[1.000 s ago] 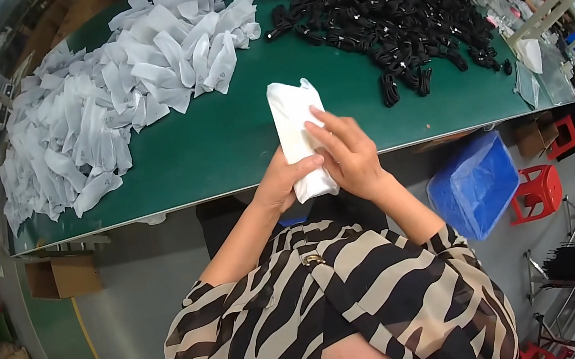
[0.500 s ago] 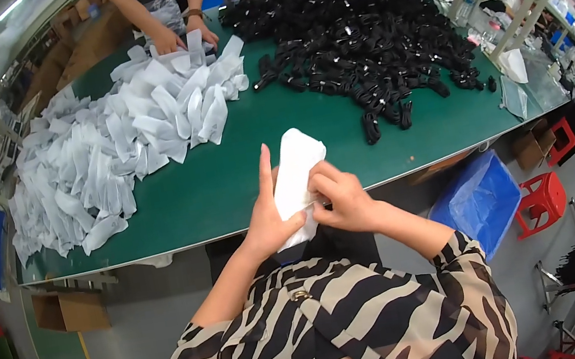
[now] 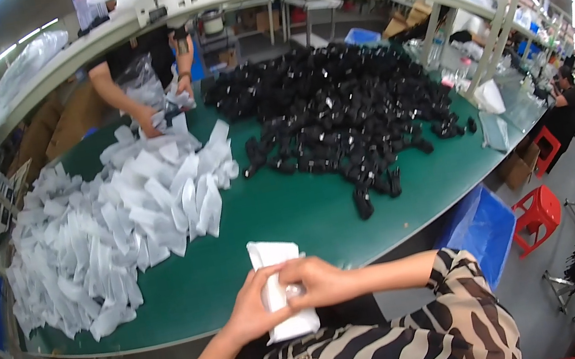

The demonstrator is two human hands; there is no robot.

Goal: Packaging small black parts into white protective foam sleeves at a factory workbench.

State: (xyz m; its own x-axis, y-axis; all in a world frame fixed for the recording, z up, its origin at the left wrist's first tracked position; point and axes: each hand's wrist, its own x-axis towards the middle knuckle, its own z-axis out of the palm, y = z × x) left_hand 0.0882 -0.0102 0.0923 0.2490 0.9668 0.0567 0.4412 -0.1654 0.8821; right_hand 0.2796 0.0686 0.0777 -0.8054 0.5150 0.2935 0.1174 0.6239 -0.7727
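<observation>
Left hand (image 3: 251, 310) and right hand (image 3: 319, 281): both grips grasping one white packet (image 3: 275, 252), held at the near edge of the green tabletop (image 3: 287, 218). Beyond, to left: pile of whitish pouches (image 3: 118, 224), a co-worker's hand (image 3: 148, 122) at its far end. To right: heap of black coiled cables (image 3: 337, 113).

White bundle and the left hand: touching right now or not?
Touching. The head view shows the left hand gripping the white bundle along its left side, the fingers lying over it with no gap.
</observation>
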